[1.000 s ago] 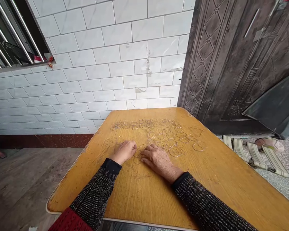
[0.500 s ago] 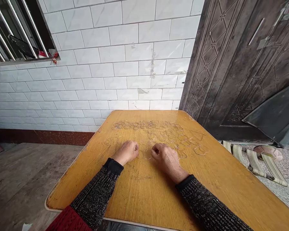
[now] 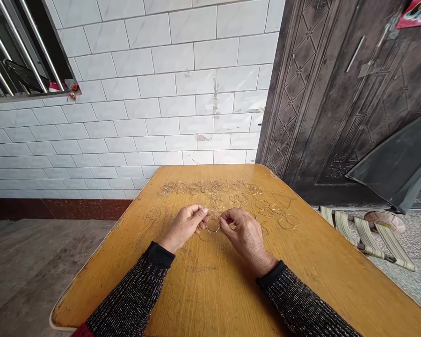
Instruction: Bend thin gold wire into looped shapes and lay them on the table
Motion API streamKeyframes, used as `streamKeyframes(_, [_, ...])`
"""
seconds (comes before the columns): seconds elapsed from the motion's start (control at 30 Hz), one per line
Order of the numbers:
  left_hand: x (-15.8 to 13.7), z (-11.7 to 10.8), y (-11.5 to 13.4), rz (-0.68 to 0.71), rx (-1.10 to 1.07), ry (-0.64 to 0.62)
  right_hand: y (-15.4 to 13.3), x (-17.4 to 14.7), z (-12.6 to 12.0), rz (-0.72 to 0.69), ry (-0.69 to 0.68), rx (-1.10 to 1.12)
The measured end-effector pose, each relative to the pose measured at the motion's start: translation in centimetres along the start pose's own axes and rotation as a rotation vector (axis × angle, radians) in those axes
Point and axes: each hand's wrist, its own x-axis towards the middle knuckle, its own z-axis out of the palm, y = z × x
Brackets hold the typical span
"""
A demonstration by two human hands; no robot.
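Observation:
Between my two hands a thin looped wire (image 3: pixel 213 230) hangs just over the table. My left hand (image 3: pixel 187 223) pinches its left side between thumb and fingertips. On the other side my right hand (image 3: pixel 243 235) closes its thumb and forefinger on the wire's right edge. Beyond the hands lie several wire loops (image 3: pixel 215 186) in a crowded row near the far edge. Closer in, more wire rings (image 3: pixel 266 208) are spread to the right, one of them a double ring (image 3: pixel 289 222). Loose thin wires (image 3: pixel 153 213) lie left of my left hand.
The wooden table (image 3: pixel 196 295) reaches a white tiled wall (image 3: pixel 161 112). A dark carved door (image 3: pixel 323 103) stands at the right, with a grey sheet (image 3: pixel 396 159) leaning on it. A striped strap seat (image 3: pixel 365 236) and a ball (image 3: pixel 385 221) are on the floor.
My left hand has turned so the thumb shows, and its fingers have loosened from a fist into a pinch. The wire loop between the hands now shows more clearly. The view has shifted slightly.

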Motion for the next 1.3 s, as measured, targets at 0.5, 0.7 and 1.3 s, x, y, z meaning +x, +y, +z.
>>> streamKeyframes(0.5, [-0.6,0.2,0.4,-0.112,-0.337,-0.114,-0.2,0.0,-0.3,-0.162,0.059,0.025])
streamKeyframes(0.7, [-0.3,0.1,0.2,-0.092,-0.408,-0.061,0.0,-0.1,0.2,-0.062,0.007,0.070])
streamKeyframes(1.3, [0.7,-1.0,-0.1,-0.188,-0.888,0.162,-0.9,0.3,-1.1,0.392,-0.345,1.259])
